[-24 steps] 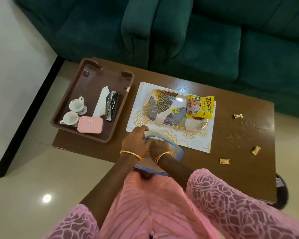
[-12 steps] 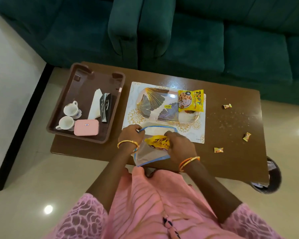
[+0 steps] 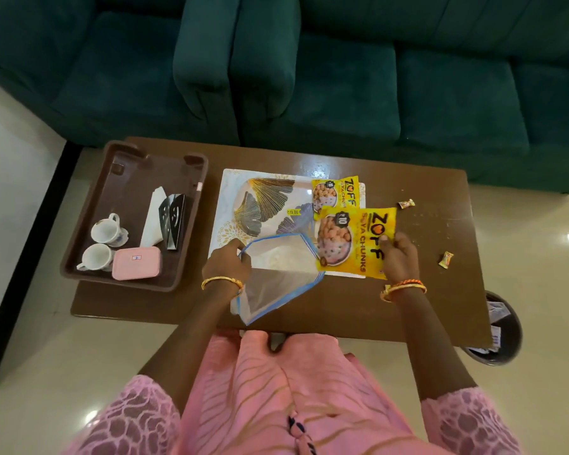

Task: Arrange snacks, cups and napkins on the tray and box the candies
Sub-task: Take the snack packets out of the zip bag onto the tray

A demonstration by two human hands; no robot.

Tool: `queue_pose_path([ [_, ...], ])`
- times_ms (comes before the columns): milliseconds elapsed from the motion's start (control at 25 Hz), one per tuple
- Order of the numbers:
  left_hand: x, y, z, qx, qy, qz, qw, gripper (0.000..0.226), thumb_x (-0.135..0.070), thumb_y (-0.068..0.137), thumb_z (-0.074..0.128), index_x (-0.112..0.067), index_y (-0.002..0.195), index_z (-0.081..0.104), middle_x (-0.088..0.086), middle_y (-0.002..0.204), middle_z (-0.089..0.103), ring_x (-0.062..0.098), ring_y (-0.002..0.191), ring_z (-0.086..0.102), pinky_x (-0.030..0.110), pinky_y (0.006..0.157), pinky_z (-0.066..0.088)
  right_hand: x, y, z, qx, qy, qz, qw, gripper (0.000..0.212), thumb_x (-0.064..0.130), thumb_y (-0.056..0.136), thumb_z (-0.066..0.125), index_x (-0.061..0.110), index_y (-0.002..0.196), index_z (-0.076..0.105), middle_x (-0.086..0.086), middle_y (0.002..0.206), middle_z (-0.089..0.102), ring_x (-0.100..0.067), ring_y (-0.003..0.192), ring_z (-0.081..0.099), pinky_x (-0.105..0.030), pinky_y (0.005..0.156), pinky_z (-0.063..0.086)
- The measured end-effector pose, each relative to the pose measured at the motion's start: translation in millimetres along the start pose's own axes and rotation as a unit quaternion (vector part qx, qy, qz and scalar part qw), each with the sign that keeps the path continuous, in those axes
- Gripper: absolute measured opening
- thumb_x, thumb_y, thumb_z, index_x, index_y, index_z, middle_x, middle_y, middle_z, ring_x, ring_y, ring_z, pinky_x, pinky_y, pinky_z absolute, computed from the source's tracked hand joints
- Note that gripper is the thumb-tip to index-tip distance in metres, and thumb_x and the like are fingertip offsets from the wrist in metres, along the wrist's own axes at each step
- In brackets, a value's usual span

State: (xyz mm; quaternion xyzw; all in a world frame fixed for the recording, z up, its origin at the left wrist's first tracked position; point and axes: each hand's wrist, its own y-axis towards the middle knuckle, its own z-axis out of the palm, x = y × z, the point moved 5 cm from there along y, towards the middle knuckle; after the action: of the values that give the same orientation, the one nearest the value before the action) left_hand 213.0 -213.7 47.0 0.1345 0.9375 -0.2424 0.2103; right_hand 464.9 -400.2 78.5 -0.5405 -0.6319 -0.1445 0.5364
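Snack packet [image 3: 355,243] is hanging pinched in the right hand [image 3: 399,257], over the 4 o'clock edge of the patterned tray [image 3: 270,205], partly overlapping another packet [image 3: 335,195] at the tray's 2 o'clock. Left hand [image 3: 227,266] is gripping the clear zip bag [image 3: 276,274] at its 9 o'clock rim. Risk: the top packet sliding off the tray edge onto the table [image 3: 424,290] if released off-centre.

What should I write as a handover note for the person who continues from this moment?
Left hand grips the rim of the empty zip bag. Right hand holds a snack packet beside the patterned tray.
Done: one packet lies on that tray.
Left: cups, napkins and pink box sit in the brown tray; three candies lie loose on the table.
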Motion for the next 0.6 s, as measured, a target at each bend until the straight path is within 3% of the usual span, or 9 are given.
queue_pose_path([
  [120,-16.0,5.5,5.4,0.019,0.034,0.026,0.999,0.030,-0.020,0.086,0.052,-0.018,0.116,0.056,0.020,0.100,0.068,0.040,0.091,0.060,0.040,0.068,0.048,-17.9,36.0,-27.9,-0.062,-0.002,0.040,0.997,0.021,0.004,0.093,0.044,0.013,0.076,0.054,0.003,0.064,0.049,-0.008,0.055,0.047,-0.016,0.046,0.040],
  [240,-33.0,8.3,16.8,0.041,0.082,0.038,0.995,0.037,-0.023,0.087,0.052,-0.019,0.124,0.049,0.019,0.105,0.067,0.039,0.093,0.061,0.043,0.075,0.051,-45.0,76.4,-24.5,-0.073,-0.004,0.101,0.992,0.025,0.005,0.094,0.042,0.015,0.074,0.053,-0.005,0.071,0.054,-0.019,0.063,0.048,-0.021,0.055,0.042],
  [320,-38.0,7.7,20.5,0.030,0.109,0.026,0.993,0.036,-0.022,0.087,0.051,-0.019,0.124,0.047,0.018,0.103,0.066,0.038,0.093,0.061,0.042,0.074,0.051,-58.2,102.8,-14.5,-0.080,-0.016,0.130,0.988,0.016,0.007,0.094,0.041,0.008,0.091,0.057,-0.017,0.091,0.058,-0.024,0.079,0.052,-0.032,0.068,0.047],
  [400,-37.3,7.6,19.7,0.008,0.121,0.008,0.993,0.035,-0.020,0.087,0.051,-0.019,0.122,0.047,0.018,0.098,0.067,0.038,0.091,0.061,0.041,0.070,0.048,-69.5,127.8,1.9,-0.067,-0.023,0.152,0.986,0.024,0.006,0.093,0.041,-0.002,0.109,0.057,-0.026,0.111,0.060,-0.031,0.093,0.057,-0.047,0.083,0.049],
  [520,-34.8,10.8,17.2,-0.013,0.133,-0.017,0.991,0.034,-0.019,0.087,0.049,-0.018,0.121,0.049,0.020,0.093,0.066,0.039,0.086,0.061,0.037,0.063,0.040,-79.7,152.6,39.1,-0.009,-0.056,0.170,0.984,0.030,0.003,0.092,0.042,-0.010,0.116,0.052,-0.030,0.124,0.056,-0.043,0.113,0.054,-0.046,0.088,0.045],
  [600,-36.7,13.6,16.1,-0.014,0.141,-0.024,0.990,0.033,-0.019,0.087,0.048,-0.018,0.121,0.049,0.020,0.092,0.066,0.039,0.084,0.060,0.036,0.061,0.038,-82.2,158.3,61.4,0.031,-0.064,0.184,0.980,0.037,0.005,0.093,0.043,-0.006,0.128,0.047,-0.024,0.133,0.051,-0.039,0.119,0.051,-0.042,0.094,0.043],
])
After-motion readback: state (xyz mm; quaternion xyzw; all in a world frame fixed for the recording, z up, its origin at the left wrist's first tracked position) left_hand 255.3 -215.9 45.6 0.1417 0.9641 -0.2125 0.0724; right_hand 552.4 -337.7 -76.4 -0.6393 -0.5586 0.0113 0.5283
